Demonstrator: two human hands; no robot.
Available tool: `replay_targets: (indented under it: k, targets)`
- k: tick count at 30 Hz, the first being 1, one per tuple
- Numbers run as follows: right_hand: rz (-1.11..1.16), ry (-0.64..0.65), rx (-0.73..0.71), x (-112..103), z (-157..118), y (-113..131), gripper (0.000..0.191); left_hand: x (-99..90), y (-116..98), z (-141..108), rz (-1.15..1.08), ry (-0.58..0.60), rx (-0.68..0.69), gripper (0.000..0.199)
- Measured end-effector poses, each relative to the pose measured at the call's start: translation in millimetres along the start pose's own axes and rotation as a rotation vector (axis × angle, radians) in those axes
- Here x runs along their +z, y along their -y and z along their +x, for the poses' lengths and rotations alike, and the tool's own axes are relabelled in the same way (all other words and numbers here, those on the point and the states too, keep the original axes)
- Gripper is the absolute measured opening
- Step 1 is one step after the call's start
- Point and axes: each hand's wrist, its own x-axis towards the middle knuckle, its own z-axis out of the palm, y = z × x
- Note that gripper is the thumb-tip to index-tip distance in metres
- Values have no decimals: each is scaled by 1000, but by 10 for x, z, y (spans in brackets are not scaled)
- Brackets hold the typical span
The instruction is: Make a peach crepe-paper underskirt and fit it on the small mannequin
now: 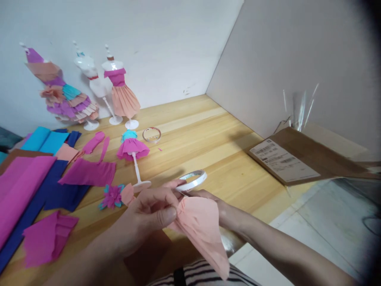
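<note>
My left hand (151,212) pinches the gathered end of a piece of peach crepe paper (205,226) between thumb and forefinger, and the rest of the sheet fans out and droops to the lower right. Behind the paper is my right hand (212,200), its fingers bent and mostly hidden; what they grip cannot be made out. A roll of white double-sided tape (198,182) is tilted just above both hands, against the left fingertips. Beyond my left hand stands a small dress form (133,149) in a turquoise top and magenta skirt. A magenta and turquoise paper flower (112,196) lies beside its base.
Three larger dress forms, one in a tiered paper dress (68,99), one mostly bare (97,85), one in a peach skirt (125,97), line the wall. Crepe paper sheets (26,178) cover the left side. Another tape roll (151,135) and a cardboard box (297,155) are also around.
</note>
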Motion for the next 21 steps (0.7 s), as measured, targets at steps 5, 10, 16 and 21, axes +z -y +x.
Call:
replay_targets:
  k: [5,10,16,21]
  targets:
    - [-71,-85,-78,68,3,48,23,-16,20,14,184,26,59,18]
    - [22,-192,-98,13,0,-95,31,3,1,1,397,71,43,19]
    - [105,-70,-98,93,37,-143,39,108,-22,-5,584,104,64,20]
    - [-60,-115,-172,107,60,-79,44,142,-17,37,641,95,105,23]
